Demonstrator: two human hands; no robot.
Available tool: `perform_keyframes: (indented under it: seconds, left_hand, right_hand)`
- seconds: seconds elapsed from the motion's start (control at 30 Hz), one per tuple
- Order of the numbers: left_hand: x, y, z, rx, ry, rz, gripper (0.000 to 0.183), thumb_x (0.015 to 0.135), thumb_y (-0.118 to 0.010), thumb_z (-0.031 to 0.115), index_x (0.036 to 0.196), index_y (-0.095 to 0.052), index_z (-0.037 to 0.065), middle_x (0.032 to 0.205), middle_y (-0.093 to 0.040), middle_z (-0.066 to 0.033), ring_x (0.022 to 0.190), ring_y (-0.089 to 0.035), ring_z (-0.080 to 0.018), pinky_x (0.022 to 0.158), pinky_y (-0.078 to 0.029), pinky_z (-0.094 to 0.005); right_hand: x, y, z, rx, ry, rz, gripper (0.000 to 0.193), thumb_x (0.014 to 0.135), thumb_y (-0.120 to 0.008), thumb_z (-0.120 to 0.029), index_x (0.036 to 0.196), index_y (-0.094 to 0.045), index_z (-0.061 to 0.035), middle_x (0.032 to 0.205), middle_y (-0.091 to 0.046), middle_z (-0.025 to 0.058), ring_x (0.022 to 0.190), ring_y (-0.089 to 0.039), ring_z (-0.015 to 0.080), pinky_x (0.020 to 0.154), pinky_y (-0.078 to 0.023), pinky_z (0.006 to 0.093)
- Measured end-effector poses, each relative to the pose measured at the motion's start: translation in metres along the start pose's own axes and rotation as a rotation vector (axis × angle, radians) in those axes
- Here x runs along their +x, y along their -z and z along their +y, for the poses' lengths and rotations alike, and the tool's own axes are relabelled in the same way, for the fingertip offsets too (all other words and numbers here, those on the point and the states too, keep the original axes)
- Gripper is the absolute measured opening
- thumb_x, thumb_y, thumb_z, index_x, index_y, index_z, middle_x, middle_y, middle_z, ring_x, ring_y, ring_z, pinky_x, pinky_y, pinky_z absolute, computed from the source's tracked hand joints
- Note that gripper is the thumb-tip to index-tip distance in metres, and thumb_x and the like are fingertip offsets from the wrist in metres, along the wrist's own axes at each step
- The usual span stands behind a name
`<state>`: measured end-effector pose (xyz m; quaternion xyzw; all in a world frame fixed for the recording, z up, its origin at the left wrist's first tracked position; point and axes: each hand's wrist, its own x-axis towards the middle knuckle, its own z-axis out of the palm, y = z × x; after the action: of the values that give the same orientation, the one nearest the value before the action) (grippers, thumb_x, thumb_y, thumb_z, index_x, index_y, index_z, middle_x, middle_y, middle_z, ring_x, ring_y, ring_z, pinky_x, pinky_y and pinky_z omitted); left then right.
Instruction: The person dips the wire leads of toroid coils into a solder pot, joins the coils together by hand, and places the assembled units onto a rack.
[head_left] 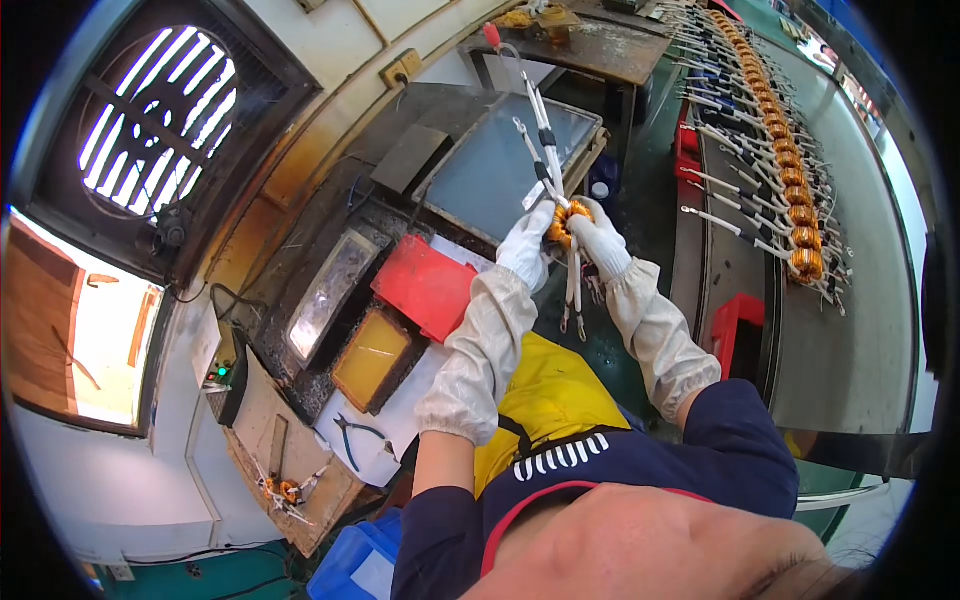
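Both my hands wear white gloves with pale sleeve covers up the forearms. Between them is a copper-wound ring coil [559, 232] with long white and black sleeved leads. Some leads point up and away, ending in metal lugs, and others hang below the coil. My left hand [527, 246] grips the coil's left side, its fingers closed near the base of the upper leads. On the other side, my right hand [601, 238] pinches the coil with the thumb on its face. The fingertips behind the coil are hidden.
Left on the bench are a shiny metal-filled trough [333, 292], an amber-filled tray [373, 358], a red board [428, 288], pliers [362, 438] and another coil [290, 492]. A grey-topped box [510, 150] stands ahead. Many similar coils [785, 160] line the conveyor [850, 350] at right.
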<state>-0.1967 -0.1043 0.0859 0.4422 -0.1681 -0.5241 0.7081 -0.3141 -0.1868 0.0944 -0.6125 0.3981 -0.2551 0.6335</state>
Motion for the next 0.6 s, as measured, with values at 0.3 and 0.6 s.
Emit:
perform_keyframes:
  seconds: [0.3, 0.6]
  left_hand:
    - [-0.007, -0.020, -0.028, 0.056, 0.023, 0.070, 0.036, 0.090, -0.063, 0.038, 0.111, -0.058, 0.009, 0.098, -0.059, -0.0011, 0.085, -0.055, -0.0112, 0.073, -0.046, -0.0286]
    - [-0.025, -0.039, -0.024, 0.368, -0.175, 0.246, 0.064, 0.080, -0.073, 0.043, 0.120, -0.050, 0.000, 0.106, -0.059, -0.0088, 0.095, -0.056, -0.0156, 0.086, -0.045, -0.0266]
  right_hand:
    - [0.005, 0.026, 0.038, 0.026, -0.001, -0.027, 0.054, 0.080, -0.053, -0.018, 0.133, -0.048, -0.0114, 0.111, -0.060, 0.0116, 0.083, -0.058, 0.0161, 0.075, -0.049, 0.0262]
    - [0.000, 0.032, 0.045, 0.353, 0.191, -0.155, 0.057, 0.078, -0.048, -0.001, 0.134, -0.045, -0.0074, 0.120, -0.055, 0.0099, 0.104, -0.055, 0.0165, 0.089, -0.046, 0.0263]
